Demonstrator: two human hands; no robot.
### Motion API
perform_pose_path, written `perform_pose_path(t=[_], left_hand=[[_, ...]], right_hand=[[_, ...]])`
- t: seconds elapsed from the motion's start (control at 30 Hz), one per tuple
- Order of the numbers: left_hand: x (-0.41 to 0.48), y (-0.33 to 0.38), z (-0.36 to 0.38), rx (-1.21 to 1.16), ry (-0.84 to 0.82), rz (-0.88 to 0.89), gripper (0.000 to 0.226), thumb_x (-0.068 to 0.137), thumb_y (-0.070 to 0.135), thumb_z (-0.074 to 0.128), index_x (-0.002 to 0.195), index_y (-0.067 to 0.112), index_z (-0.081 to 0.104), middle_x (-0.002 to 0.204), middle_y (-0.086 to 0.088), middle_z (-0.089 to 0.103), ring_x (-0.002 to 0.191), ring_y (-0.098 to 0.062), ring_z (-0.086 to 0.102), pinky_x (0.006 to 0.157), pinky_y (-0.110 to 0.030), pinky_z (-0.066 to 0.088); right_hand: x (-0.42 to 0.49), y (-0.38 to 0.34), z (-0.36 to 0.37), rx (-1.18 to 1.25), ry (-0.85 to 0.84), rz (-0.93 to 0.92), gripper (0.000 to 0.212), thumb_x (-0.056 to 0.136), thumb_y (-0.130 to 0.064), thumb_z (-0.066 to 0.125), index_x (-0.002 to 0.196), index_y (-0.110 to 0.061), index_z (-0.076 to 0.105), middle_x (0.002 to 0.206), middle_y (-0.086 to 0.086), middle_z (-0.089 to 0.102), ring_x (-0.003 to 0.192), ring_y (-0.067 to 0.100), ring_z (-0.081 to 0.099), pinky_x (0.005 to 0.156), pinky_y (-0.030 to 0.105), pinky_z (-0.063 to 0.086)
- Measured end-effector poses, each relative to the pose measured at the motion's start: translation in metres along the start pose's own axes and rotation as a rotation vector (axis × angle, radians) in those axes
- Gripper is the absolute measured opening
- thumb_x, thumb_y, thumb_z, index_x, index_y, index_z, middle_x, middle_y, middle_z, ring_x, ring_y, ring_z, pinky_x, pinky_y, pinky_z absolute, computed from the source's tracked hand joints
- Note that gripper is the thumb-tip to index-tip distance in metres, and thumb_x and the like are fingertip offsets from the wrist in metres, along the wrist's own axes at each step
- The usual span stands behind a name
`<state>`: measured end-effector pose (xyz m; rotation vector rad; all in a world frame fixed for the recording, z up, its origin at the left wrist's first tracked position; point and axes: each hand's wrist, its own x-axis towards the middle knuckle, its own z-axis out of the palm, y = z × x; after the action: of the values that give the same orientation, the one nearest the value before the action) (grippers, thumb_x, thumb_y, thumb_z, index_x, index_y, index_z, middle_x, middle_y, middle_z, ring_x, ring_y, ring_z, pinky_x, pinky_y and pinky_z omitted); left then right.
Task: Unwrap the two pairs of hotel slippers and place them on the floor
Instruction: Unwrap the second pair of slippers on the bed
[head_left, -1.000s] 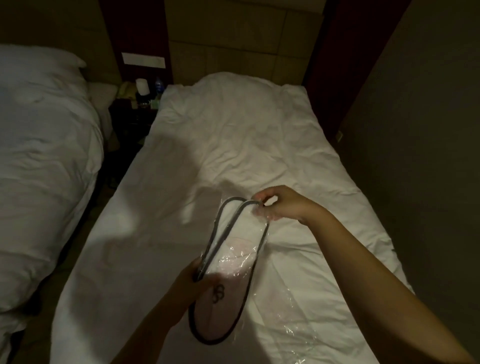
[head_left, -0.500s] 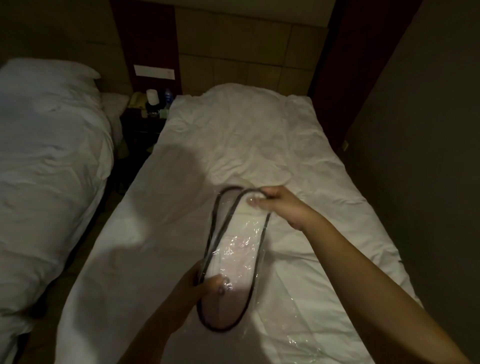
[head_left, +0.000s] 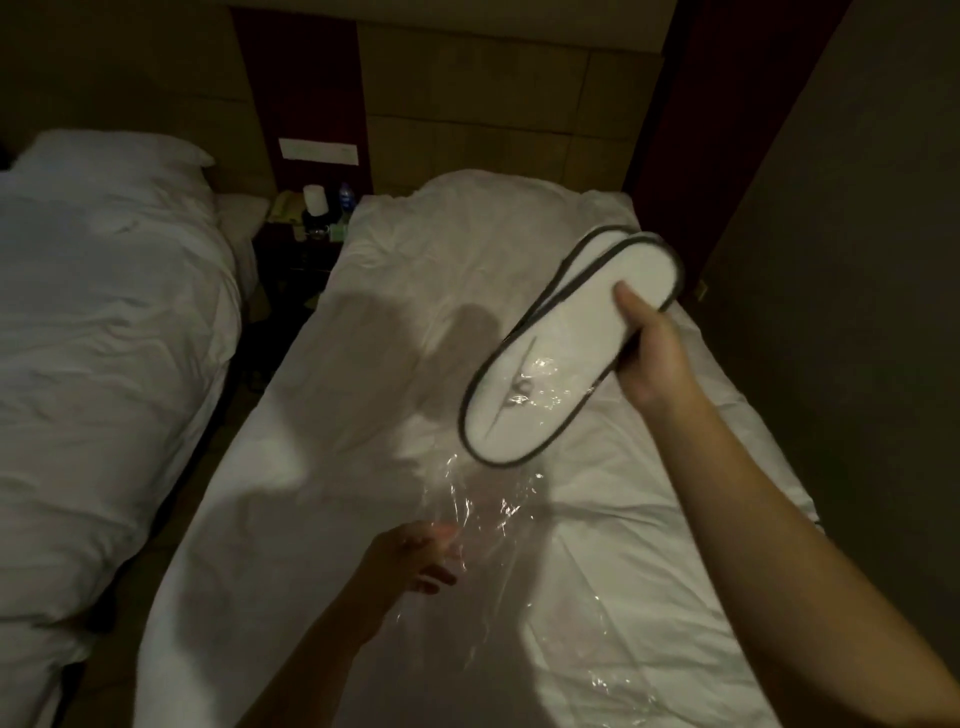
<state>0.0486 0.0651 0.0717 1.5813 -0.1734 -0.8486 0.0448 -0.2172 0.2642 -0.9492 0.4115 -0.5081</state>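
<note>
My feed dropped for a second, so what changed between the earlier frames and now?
The right hand has pulled the white, dark-trimmed pair of slippers up and to the right, almost clear of the clear plastic wrapper. The left hand let go of the slippers and now keeps only the wrapper, low over the white bed. The right grip on the pair is unchanged, as are both beds and the nightstand.
</note>
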Motion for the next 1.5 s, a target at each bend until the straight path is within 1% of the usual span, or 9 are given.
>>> perform_pose_path(t=[0.2,0.5,0.63,0.7,0.87,0.97,1.1,1.33,1.5], left_hand=[[0.019,-0.015,-0.022,-0.161,0.19,-0.119,0.015,0.084,0.011,0.065,0.098,0.014,0.069,0.083,-0.01,0.074,0.052,-0.021,0.07,0.055,-0.026,0.051],[0.053,-0.045,-0.041,-0.059,0.371,-0.3,0.01,0.083,0.002,0.063,0.081,0.012,0.065,0.069,-0.008,0.065,0.035,-0.012,0.063,0.043,-0.018,0.041],[0.074,-0.064,-0.036,0.005,0.372,-0.441,0.014,0.085,0.012,0.065,0.072,0.007,0.063,0.058,-0.002,0.065,0.055,-0.019,0.06,0.057,-0.025,0.035],[0.079,-0.064,-0.025,0.047,0.306,-0.48,0.027,0.083,0.024,0.068,0.098,0.002,0.065,0.074,-0.005,0.073,0.073,-0.023,0.064,0.064,-0.027,0.037],[0.091,-0.049,0.0,0.185,0.388,-0.316,0.079,0.083,0.032,0.067,0.145,0.004,0.026,0.15,-0.02,0.035,0.134,-0.035,0.041,0.107,-0.042,0.035],[0.088,-0.011,0.02,0.092,0.342,-0.136,0.046,0.096,0.024,0.047,0.136,0.003,0.042,0.146,-0.017,0.043,0.131,-0.032,0.044,0.108,-0.04,0.035],[0.055,0.038,0.058,-0.041,-0.125,0.043,0.024,0.096,0.033,0.044,0.106,0.025,0.064,0.103,0.006,0.072,0.094,-0.009,0.066,0.077,-0.02,0.052],[0.033,0.05,0.046,-0.163,-0.066,0.19,0.023,0.08,0.016,0.071,0.103,0.014,0.071,0.098,-0.005,0.077,0.086,-0.017,0.072,0.073,-0.028,0.056],[0.033,0.069,0.017,-0.22,-0.022,0.19,0.037,0.077,0.037,0.07,0.107,0.016,0.07,0.104,-0.009,0.076,0.096,-0.025,0.072,0.08,-0.034,0.058]], right_hand=[[-0.003,-0.022,-0.012,-0.09,0.12,-0.218,0.049,0.088,-0.015,0.065,0.134,-0.008,0.051,0.13,0.011,0.064,0.117,0.025,0.062,0.1,0.043,0.05],[-0.018,0.01,-0.072,-0.275,0.238,-0.112,0.034,0.083,-0.016,0.07,0.116,-0.014,0.065,0.113,0.01,0.073,0.098,0.022,0.072,0.083,0.038,0.059],[-0.028,0.04,-0.093,-0.264,0.258,-0.01,0.036,0.082,-0.016,0.07,0.117,-0.008,0.065,0.108,0.012,0.075,0.096,0.026,0.073,0.08,0.037,0.059],[-0.031,0.049,-0.099,-0.252,0.27,0.038,0.04,0.082,-0.017,0.071,0.12,-0.006,0.063,0.111,0.015,0.073,0.1,0.029,0.071,0.082,0.039,0.059],[-0.037,0.071,-0.095,-0.224,0.278,0.085,0.038,0.082,-0.015,0.071,0.118,-0.004,0.065,0.112,0.019,0.072,0.098,0.031,0.071,0.082,0.041,0.059],[-0.037,0.08,-0.087,-0.208,0.289,0.114,0.038,0.083,-0.013,0.07,0.119,-0.003,0.063,0.115,0.021,0.07,0.105,0.036,0.068,0.093,0.049,0.054],[-0.039,0.099,-0.066,-0.209,0.294,0.134,0.036,0.084,-0.012,0.069,0.118,-0.001,0.063,0.116,0.022,0.069,0.105,0.037,0.067,0.095,0.051,0.052],[-0.052,0.114,-0.048,-0.211,0.085,0.267,0.053,0.09,-0.054,0.046,0.117,-0.013,0.066,0.105,0.015,0.071,0.093,0.029,0.068,0.079,0.037,0.051],[-0.079,0.128,-0.045,-0.493,-0.109,0.37,0.031,0.094,-0.031,0.053,0.099,-0.008,0.073,0.077,0.007,0.07,0.068,0.019,0.064,0.056,0.024,0.048]])
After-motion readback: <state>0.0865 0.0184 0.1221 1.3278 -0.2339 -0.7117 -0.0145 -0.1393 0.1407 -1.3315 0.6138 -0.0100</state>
